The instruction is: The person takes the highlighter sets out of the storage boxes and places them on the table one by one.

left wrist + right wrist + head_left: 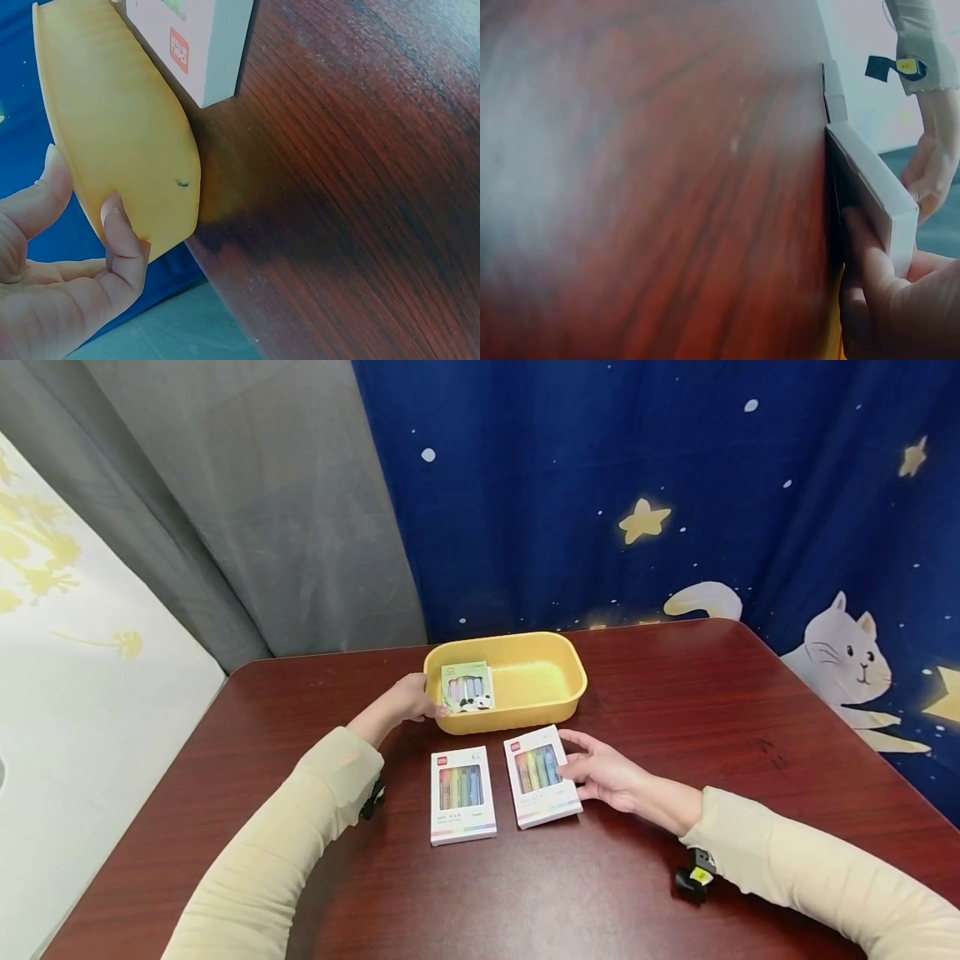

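Note:
At the left end of the yellow plastic basket (525, 720), my left hand (411, 697) grips the rim, with thumb and fingers on either side of the wall in the left wrist view. My right hand (606, 774) holds a white box of coloured markers (542, 806) by its right edge, thumb on the front and fingers behind. The right wrist view shows this box (871, 178) tilted, its near end raised off the table. A second white marker box (463, 825) lies flat to its left. Inside the basket, a green box with a panda picture (455, 675) lies at the left.
The dark red wooden table (675, 693) carries everything. Behind its far edge hang a grey curtain (300, 510) and a blue star-patterned curtain (525, 485). A white panel (90, 710) stands along the left side.

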Motion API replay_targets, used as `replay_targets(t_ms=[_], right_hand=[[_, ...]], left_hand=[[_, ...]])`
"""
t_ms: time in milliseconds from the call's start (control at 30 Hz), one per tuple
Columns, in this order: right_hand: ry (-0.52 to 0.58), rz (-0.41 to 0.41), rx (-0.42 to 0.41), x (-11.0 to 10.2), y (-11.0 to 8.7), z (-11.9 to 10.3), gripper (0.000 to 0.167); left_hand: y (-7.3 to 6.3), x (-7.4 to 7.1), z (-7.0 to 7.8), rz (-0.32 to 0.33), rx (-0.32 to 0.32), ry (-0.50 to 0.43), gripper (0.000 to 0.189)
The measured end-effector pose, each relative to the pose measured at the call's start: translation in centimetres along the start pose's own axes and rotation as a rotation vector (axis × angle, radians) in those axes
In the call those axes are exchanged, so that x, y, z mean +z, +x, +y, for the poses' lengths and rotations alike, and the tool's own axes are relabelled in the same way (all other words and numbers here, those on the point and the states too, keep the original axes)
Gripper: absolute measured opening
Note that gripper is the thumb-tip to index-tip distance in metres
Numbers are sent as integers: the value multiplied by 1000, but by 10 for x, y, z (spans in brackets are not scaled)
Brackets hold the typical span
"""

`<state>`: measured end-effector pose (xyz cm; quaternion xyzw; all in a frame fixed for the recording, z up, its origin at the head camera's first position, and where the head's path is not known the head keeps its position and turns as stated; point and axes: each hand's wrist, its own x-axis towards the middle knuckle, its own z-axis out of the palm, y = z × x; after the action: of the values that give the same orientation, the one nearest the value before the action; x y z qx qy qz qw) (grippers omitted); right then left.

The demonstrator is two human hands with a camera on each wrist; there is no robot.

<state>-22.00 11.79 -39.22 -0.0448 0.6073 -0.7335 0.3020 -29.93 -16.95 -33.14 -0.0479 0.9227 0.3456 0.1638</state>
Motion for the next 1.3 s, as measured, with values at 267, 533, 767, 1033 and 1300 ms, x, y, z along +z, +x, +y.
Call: replay_targets(t_ms=[267,533,767,1033,1300], right_hand=[[-2,-33,-6,6,-2,1,69],[-86,-85,10,10,-5,-3,69],[-229,-57,-1,10,-7,-7,64],[-261,-88,23,11,-9,-12,61],[-252,-87,58,10,-9,-15,61]], left_hand=[[1,0,1,-13,-7,-35,55],[1,1,1,14,-2,24,55],[2,1,1,10,-9,15,54],[0,1,-1,16,-14,25,53],[1,0,0,14,-7,36,52]])
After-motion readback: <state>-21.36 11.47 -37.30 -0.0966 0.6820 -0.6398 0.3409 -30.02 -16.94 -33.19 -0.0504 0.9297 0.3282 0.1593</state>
